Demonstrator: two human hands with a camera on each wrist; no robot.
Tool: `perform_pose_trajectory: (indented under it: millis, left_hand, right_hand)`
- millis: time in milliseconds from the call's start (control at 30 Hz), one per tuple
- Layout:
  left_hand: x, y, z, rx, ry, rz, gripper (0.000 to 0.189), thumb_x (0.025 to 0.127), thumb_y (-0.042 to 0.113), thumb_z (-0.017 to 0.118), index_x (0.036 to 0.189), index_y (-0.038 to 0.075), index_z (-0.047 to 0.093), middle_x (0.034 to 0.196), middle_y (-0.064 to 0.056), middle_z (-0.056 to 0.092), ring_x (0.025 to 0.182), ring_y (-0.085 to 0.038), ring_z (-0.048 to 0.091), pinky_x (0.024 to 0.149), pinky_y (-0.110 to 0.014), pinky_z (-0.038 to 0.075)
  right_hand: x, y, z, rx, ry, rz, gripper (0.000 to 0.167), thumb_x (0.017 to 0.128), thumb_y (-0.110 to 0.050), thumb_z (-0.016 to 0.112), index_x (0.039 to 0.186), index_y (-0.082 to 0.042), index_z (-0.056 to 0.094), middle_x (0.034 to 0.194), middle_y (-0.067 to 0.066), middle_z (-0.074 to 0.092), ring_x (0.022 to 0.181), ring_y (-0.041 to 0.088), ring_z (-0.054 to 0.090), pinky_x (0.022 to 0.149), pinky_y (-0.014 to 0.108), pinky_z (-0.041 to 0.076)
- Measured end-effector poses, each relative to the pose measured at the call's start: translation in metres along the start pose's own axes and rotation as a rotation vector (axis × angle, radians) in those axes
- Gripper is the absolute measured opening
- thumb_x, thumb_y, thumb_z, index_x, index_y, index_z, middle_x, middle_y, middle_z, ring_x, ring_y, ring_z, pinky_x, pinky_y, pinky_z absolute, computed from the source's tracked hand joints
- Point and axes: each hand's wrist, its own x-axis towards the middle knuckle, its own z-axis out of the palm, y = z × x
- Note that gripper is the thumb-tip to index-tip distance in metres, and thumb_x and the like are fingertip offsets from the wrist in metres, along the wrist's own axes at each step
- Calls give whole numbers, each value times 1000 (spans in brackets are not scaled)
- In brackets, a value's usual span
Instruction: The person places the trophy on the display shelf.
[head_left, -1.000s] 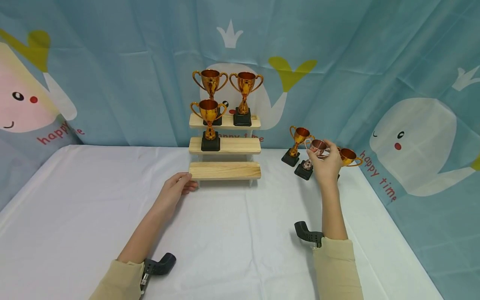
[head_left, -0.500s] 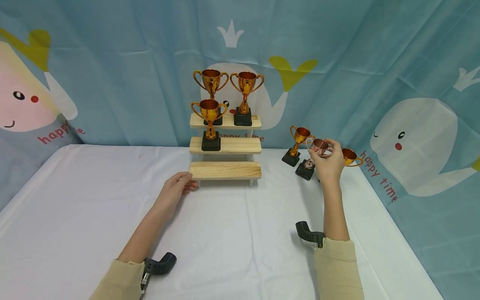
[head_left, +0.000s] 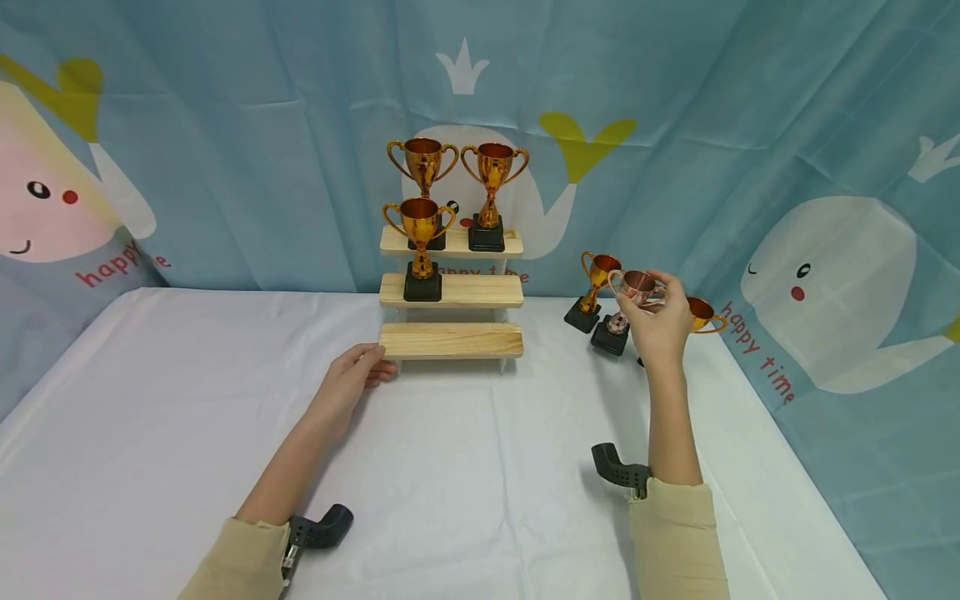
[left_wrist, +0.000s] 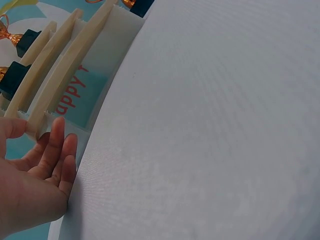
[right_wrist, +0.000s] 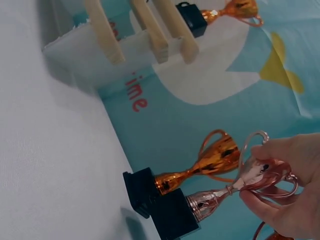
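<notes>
Slightly higher in the head view than a second ago, the rose-coloured trophy (head_left: 637,285) has shifted with my right hand (head_left: 662,325); my left hand (head_left: 352,373) keeps its place. White cloth (head_left: 450,483) fills the lower middle. Beyond it my hands are well apart: left thumb and fingers pinch the left end of the lowest shelf (head_left: 450,342), probably to steady it, while the right ones pinch the trophy's bowl, right of centre, likely to leave its black base free for setting down. Its mouth faces up; its long axis slants from base, lower left, to mouth, upper right, matching the gold trophy (head_left: 602,271) just behind, so I judge it near upright. I cannot tell whether its base clears the cloth. Farther off, upper centre, gold cups stand on the middle shelf (head_left: 483,292) and top shelf (head_left: 513,243), before the blue curtain (head_left: 300,125).
</notes>
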Motion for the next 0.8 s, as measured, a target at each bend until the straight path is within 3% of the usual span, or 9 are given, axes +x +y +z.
perform_pose_trajectory:
  millis: [167,467,800]
  left_hand:
    - [0,-1,0,-13,-6,2,46,115,27,43,145,-7,48,104,2,71,94,-3,61,87,-18,49]
    - [0,-1,0,-14,-6,0,47,115,27,43,147,-8,46,104,2,71,95,-3,62,88,-18,49]
    - [-2,2,1,-4,-2,0,47,115,27,43,145,-7,48,108,-2,70,97,-4,62,90,-18,48]
  right_hand:
    - [-2,-7,-1,28,-38,4,60,100,-16,75,153,-5,50,139,24,57,115,38,66,92,37,54]
    - [-6,-21,1,78,-106,2,61,98,-17,78,152,-8,53,138,21,57,117,34,65,94,35,56]
    - [-12,-31,7,147,-173,-62,60,95,-9,78,150,-5,54,136,21,56,117,37,68,92,26,55]
